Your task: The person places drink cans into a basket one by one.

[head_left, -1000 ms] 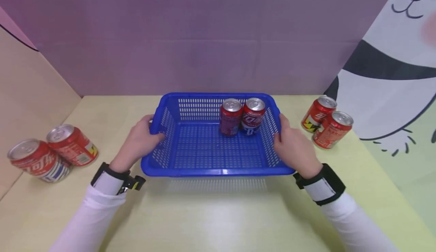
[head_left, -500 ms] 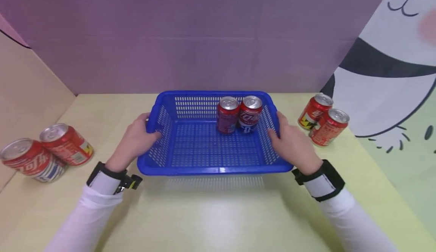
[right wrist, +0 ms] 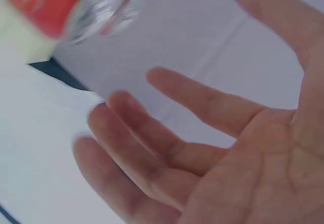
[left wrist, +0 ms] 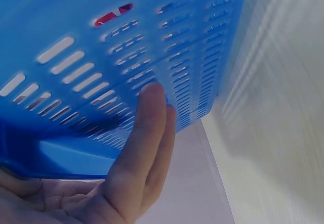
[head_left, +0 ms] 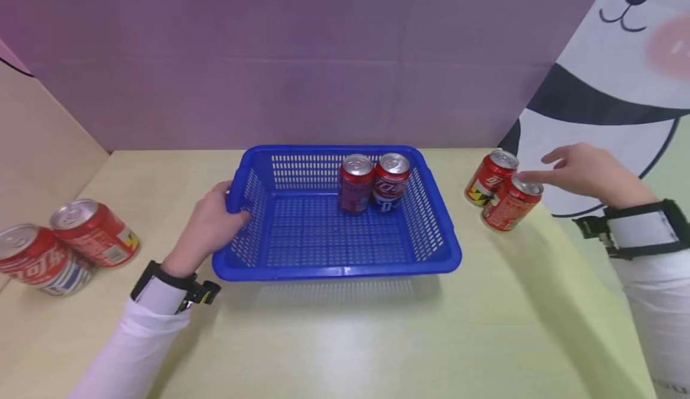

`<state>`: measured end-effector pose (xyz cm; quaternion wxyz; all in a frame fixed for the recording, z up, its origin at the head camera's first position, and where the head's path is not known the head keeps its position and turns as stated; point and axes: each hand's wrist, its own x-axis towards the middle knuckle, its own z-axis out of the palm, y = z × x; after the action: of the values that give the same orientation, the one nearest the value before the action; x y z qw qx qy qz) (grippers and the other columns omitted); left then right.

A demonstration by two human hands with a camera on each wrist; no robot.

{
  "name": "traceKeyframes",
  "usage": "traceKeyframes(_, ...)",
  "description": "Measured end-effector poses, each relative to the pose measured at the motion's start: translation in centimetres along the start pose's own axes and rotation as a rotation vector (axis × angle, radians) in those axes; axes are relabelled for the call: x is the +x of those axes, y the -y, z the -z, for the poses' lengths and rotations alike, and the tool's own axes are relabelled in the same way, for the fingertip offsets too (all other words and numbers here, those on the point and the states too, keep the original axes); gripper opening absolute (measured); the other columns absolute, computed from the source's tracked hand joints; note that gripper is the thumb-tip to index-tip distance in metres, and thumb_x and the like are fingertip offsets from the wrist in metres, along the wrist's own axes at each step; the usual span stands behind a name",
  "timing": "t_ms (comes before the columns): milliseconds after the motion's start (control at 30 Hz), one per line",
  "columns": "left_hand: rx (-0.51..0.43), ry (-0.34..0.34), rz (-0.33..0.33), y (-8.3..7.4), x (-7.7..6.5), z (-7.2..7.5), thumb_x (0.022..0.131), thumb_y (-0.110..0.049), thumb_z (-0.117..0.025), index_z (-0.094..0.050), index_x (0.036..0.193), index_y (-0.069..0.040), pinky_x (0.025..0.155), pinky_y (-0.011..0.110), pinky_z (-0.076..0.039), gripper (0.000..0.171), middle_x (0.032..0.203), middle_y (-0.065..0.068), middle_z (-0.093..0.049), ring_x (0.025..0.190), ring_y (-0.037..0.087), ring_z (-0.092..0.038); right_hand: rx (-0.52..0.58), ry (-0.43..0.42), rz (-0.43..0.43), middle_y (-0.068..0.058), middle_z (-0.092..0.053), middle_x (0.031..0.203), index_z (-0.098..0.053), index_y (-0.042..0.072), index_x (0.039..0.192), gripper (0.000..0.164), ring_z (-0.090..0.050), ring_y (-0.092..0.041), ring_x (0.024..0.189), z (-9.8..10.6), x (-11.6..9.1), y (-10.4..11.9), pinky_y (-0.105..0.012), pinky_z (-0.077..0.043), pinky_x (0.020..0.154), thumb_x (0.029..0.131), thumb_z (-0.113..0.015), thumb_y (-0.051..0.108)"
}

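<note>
A blue plastic basket (head_left: pixel 334 272) with slotted walls stands mid-table in the head view. Two red soda cans, one (head_left: pixel 356 190) beside the other (head_left: pixel 389 188), stand upright in its right rear part. My left hand (head_left: pixel 207 225) grips the left rim, thumb inside; the left wrist view shows its fingers (left wrist: pixel 132 158) against the slotted outer wall. To the right of the basket, my right hand (head_left: pixel 590 174) hovers by the nearer (head_left: pixel 509 207) of two more cans, the other (head_left: pixel 487 178) close behind. In the right wrist view its fingers are spread, apart from the blurred can (right wrist: pixel 48 6).
Two more red cans, one (head_left: pixel 97 234) touching or nearly touching the other (head_left: pixel 43 261), stand at the table's left side. A purple backdrop (head_left: pixel 323 63) rises behind the table (head_left: pixel 345 339). A panda-printed panel (head_left: pixel 587 93) borders the right edge.
My right hand has let go of the basket's right rim and moved right to the cans there. The left hand keeps its hold. The head view has shifted slightly.
</note>
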<state>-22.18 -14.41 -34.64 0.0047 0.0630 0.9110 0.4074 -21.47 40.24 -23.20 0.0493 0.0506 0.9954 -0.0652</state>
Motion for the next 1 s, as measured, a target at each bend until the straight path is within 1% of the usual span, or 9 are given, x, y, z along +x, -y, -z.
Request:
traceKeyframes(67, 0.007, -0.002, -0.003, 0.1, -0.1, 0.0, 0.089, -0.006, -0.059, -0.024, 0.146, 0.016, 0.077, 0.055, -0.055, 0.069, 0.122, 0.040, -0.052, 0.098, 0.048, -0.061, -0.006, 0.057, 0.001, -0.044, -0.049, 0.120, -0.053, -0.017, 0.121, 0.096, -0.052, -0.053, 0.101, 0.0, 0.7, -0.9, -0.062, -0.049, 0.073, 0.081, -0.064, 0.070)
traceKeyframes(133, 0.010, -0.002, -0.005, 0.2, -0.1, 0.0, 0.090, -0.005, -0.059, -0.024, 0.145, 0.017, 0.077, 0.056, -0.055, 0.069, 0.122, 0.041, -0.052, 0.098, 0.049, -0.061, 0.012, 0.093, 0.007, -0.043, -0.050, 0.120, -0.054, -0.017, 0.120, 0.096, -0.056, -0.050, 0.096, -0.2, 1.3, -1.2, -0.059, -0.052, 0.071, 0.079, -0.067, 0.069)
traceKeyframes(300, 0.012, 0.000, -0.004, 0.2, -0.1, -0.1, 0.091, -0.005, -0.059, -0.024, 0.145, 0.017, 0.078, 0.057, -0.055, 0.068, 0.122, 0.042, -0.051, 0.100, 0.050, -0.060, 0.099, 0.130, 0.039, -0.037, -0.057, 0.114, -0.054, -0.013, 0.125, 0.090, -0.063, -0.041, 0.085, -1.1, 2.1, -0.7, -0.051, -0.056, 0.065, 0.078, -0.074, 0.062)
traceKeyframes(467, 0.004, -0.001, -0.007, 0.0, -0.2, -0.2, 0.091, -0.005, -0.059, -0.025, 0.146, 0.016, 0.076, 0.055, -0.055, 0.068, 0.121, 0.041, -0.052, 0.098, 0.049, -0.061, 0.121, 0.113, 0.050, -0.033, -0.059, 0.108, -0.054, -0.014, 0.124, 0.076, -0.063, -0.035, 0.078, -2.2, 2.2, 0.0, -0.046, -0.057, 0.061, 0.079, -0.081, 0.041)
traceKeyframes(600, -0.001, -0.003, -0.014, -0.3, -0.2, -0.1, 0.090, -0.005, -0.059, -0.025, 0.146, 0.015, 0.074, 0.054, -0.056, 0.068, 0.121, 0.041, -0.052, 0.095, 0.049, -0.063, 0.124, 0.080, 0.055, -0.033, -0.060, 0.102, -0.054, -0.015, 0.121, 0.064, -0.065, -0.031, 0.069, -2.6, 2.1, 0.3, -0.044, -0.056, 0.057, 0.078, -0.083, 0.023)
traceKeyframes(700, 0.001, -0.005, -0.016, -0.3, -0.2, 0.0, 0.090, -0.005, -0.059, -0.026, 0.146, 0.015, 0.073, 0.054, -0.056, 0.068, 0.121, 0.041, -0.052, 0.095, 0.049, -0.063, 0.120, 0.080, 0.053, -0.027, -0.064, 0.094, -0.055, -0.016, 0.120, 0.064, -0.064, -0.029, 0.064, -2.8, 2.2, 0.5, -0.042, -0.055, 0.056, 0.076, -0.084, 0.021)
traceKeyframes(800, 0.002, -0.006, -0.014, -0.3, -0.2, 0.1, 0.091, -0.005, -0.059, -0.025, 0.146, 0.015, 0.073, 0.055, -0.056, 0.069, 0.122, 0.041, -0.052, 0.096, 0.049, -0.063, 0.138, 0.119, 0.047, -0.020, -0.066, 0.087, -0.055, -0.017, 0.120, 0.067, -0.063, -0.026, 0.064, -3.1, 2.4, 0.8, -0.041, -0.056, 0.056, 0.075, -0.085, 0.023)
traceKeyframes(867, 0.001, -0.007, -0.013, -0.2, -0.2, 0.1, 0.091, -0.005, -0.059, -0.025, 0.146, 0.015, 0.073, 0.055, -0.056, 0.068, 0.122, 0.041, -0.052, 0.096, 0.049, -0.062, 0.162, 0.154, 0.038, -0.018, -0.066, 0.087, -0.055, -0.016, 0.120, 0.068, -0.063, -0.026, 0.066, -3.5, 2.7, 0.8, -0.041, -0.057, 0.056, 0.075, -0.086, 0.025)
traceKeyframes(1000, 0.001, -0.004, -0.012, -0.2, -0.1, 0.0, 0.091, -0.005, -0.059, -0.025, 0.146, 0.015, 0.075, 0.056, -0.056, 0.068, 0.123, 0.041, -0.051, 0.097, 0.050, -0.062, 0.198, 0.201, 0.021, -0.022, -0.065, 0.093, -0.054, -0.014, 0.119, 0.069, -0.065, -0.029, 0.073, -4.3, 3.0, 0.7, -0.042, -0.058, 0.055, 0.074, -0.087, 0.026)
